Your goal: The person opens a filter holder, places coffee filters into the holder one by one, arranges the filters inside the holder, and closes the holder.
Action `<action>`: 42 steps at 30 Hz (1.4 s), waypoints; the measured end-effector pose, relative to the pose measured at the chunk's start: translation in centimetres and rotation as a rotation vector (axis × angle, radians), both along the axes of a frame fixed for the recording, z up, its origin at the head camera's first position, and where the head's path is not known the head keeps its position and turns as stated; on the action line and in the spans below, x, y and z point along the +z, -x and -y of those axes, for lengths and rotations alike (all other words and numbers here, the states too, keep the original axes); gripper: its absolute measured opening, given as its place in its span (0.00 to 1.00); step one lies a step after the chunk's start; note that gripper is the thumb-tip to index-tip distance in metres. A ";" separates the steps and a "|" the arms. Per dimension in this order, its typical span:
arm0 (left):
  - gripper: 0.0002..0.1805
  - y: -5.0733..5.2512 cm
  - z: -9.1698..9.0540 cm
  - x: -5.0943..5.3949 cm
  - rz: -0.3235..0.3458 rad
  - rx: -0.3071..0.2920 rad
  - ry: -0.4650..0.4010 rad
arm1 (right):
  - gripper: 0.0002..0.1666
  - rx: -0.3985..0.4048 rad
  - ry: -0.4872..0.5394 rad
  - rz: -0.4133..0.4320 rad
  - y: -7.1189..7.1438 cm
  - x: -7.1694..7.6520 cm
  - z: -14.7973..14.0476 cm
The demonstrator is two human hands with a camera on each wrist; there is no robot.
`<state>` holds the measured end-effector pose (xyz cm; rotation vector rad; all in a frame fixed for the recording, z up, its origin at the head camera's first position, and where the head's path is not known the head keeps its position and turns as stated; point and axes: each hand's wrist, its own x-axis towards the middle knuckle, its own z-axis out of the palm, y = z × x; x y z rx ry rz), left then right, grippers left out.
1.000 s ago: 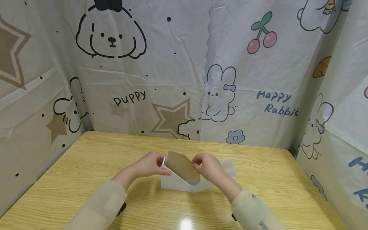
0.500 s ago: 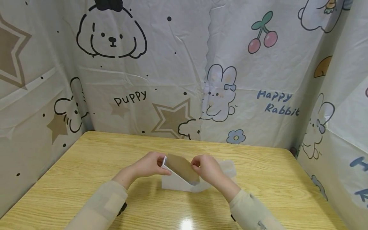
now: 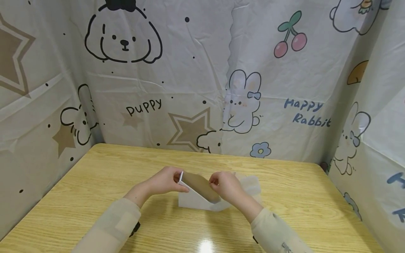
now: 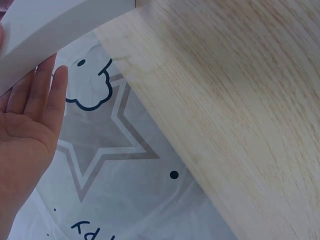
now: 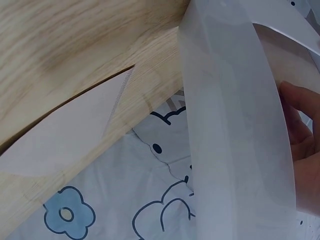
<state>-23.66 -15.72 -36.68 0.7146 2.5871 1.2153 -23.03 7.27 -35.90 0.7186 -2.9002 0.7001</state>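
A white slant-topped box (image 3: 193, 199) sits on the table, with a brown card (image 3: 201, 186) standing inside it, mostly below the rim. My left hand (image 3: 164, 181) grips the box's tall left end, thumb on the near side; in the left wrist view the fingers of the left hand (image 4: 30, 112) lie against the white box (image 4: 70, 30). At the card's upper right edge, my right hand (image 3: 226, 184) has thumb and fingertips pinched together. In the right wrist view a translucent sheet (image 5: 232, 125) partly covers the right hand (image 5: 305, 135).
Translucent material (image 3: 252, 186) extends right of the box, behind the right hand. A pale curved piece (image 5: 75, 125) lies on the wooden table in the right wrist view. Printed cloth (image 3: 196, 77) hangs behind the table (image 3: 126, 161) and at both sides.
The brown card has sunk lower into the box, and my right hand has moved slightly down and left with it. The left hand keeps its grip at the box's end.
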 end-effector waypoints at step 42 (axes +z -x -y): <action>0.13 -0.1 0.2 0.0 0.009 -0.018 0.003 | 0.14 -0.388 0.121 0.113 3.9 3.0 -10.1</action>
